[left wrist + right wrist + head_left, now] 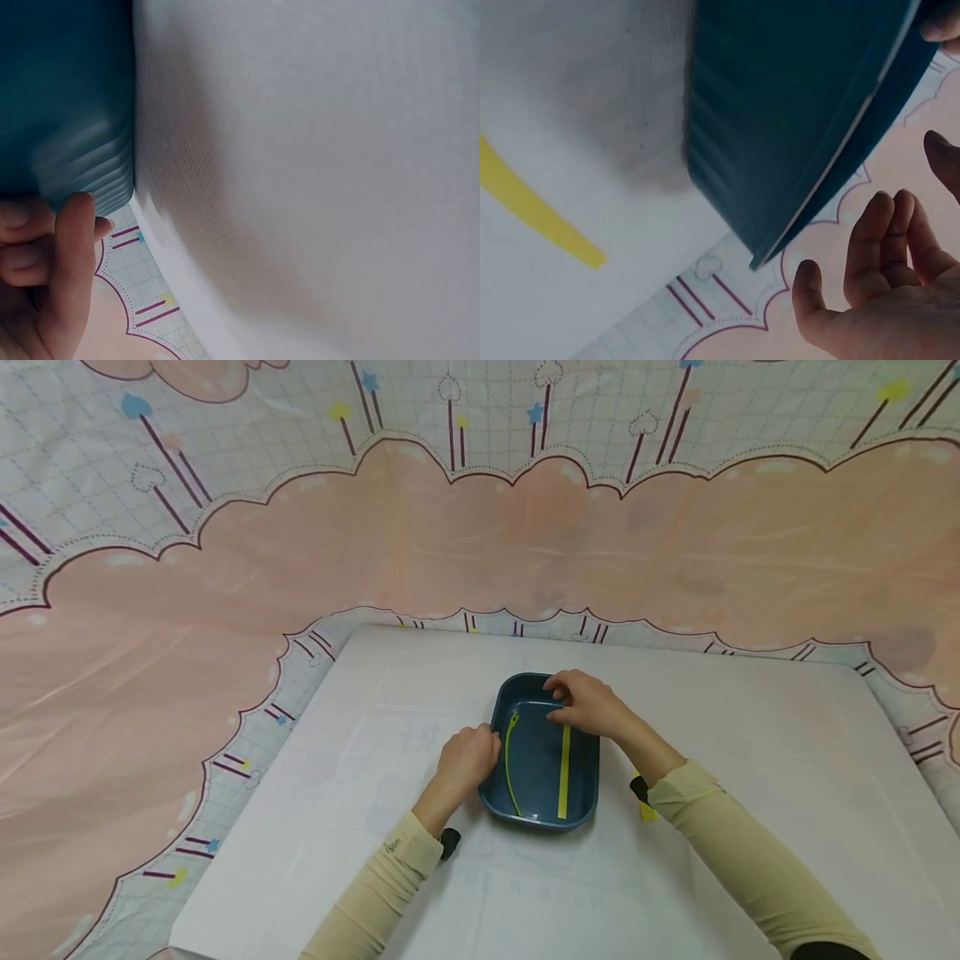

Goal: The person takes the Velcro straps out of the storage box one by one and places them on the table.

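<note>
White sheet (750, 760) open all round blue tray (581, 806); both hands crowd its rim.

The dark blue rectangular plastic tray (592, 777) lies on the white sheet (750, 735) in front of me, and I take it as landmark. Inside it, the thin curved yellow-green strip (509, 760) lies at the left and the straight yellow strip (564, 777) at the right. My left hand (468, 758) touches the tray's left wall. My right hand (588, 702) rests at its far right corner. Another yellow strip (532, 210) lies outside, right of the tray.
</note>
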`<state>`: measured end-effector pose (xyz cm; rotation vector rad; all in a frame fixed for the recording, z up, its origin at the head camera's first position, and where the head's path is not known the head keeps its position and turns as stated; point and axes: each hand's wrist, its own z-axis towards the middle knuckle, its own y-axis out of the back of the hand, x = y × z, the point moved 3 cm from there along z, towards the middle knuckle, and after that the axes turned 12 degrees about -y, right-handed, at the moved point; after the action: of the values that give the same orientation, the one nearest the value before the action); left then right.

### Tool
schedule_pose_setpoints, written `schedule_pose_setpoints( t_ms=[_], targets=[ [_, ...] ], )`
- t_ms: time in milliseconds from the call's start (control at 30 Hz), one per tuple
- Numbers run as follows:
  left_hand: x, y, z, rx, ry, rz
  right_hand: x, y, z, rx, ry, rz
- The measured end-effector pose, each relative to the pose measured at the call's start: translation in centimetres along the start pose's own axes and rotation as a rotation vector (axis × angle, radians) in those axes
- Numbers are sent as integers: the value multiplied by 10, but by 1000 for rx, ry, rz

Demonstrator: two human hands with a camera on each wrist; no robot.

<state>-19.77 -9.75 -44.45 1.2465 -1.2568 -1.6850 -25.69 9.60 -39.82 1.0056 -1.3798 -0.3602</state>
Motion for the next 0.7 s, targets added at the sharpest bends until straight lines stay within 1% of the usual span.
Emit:
schedule_pose_setpoints(
  t_ms=[100,300,700],
  targets=[
    [0,0,1,10,10,-3,4,-6,5,13,31,-30],
    [1,-1,2,20,19,2,10,-20,13,68,61,-121],
    [0,0,1,14,4,7,13,-42,26,152,-9,-182]
  ],
)
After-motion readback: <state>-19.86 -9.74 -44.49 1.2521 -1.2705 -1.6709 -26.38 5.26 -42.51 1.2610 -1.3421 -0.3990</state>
